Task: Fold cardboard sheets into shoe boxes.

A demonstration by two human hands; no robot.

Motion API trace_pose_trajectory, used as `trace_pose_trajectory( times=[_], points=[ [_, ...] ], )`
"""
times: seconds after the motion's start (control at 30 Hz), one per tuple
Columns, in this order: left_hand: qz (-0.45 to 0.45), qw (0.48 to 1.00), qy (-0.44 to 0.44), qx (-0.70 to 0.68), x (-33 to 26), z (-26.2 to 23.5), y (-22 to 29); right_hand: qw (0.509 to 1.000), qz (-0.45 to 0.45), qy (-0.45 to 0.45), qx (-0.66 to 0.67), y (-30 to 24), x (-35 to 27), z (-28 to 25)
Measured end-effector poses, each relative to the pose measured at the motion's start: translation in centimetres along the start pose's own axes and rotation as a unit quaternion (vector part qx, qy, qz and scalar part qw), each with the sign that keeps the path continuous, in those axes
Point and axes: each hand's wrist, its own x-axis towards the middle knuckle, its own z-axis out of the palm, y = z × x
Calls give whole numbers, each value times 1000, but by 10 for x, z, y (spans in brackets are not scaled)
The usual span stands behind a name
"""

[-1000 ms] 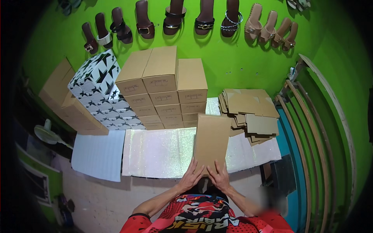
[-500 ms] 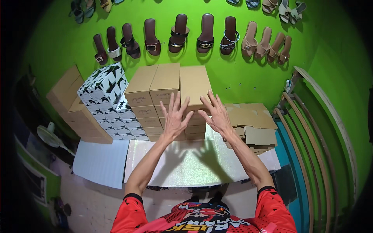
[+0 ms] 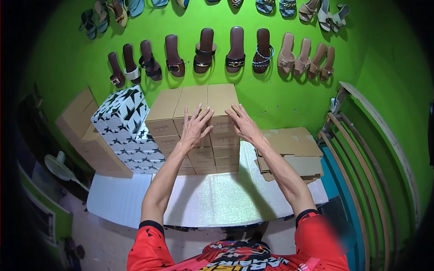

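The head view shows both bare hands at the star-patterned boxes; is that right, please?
Not quite: in the head view, the bare left hand and bare right hand are at the stacked plain brown boxes, not the star-patterned boxes.

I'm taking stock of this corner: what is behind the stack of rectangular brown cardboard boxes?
Above the stack of rectangular brown cardboard boxes, a bright green wall shows, hung with brown-soled sandals. Whatever lies directly behind the stack is covered.
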Motion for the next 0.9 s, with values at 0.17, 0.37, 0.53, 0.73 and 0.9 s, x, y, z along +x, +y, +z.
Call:
trace_pose_trajectory(
  times=[0.17,0.37,0.53,0.73,0.9],
  points=[
    [-10,999,-4,-44,4,7,-4,1000,15,-7,13,4,3,2],
    [4,999,32,-43,-3,9,-4,985,-19,120,-124,-11,8,15],
    [-2,999,41,-29,1,10,-1,998,5,38,-51,-10,14,22],
    [-14,999,42,-18,-1,9,2,996,-2,80,-46,-6,13,31],
    [-52,998,32,-10,5,13,19,993,12,94,-77,-4,5,22]
  ],
)
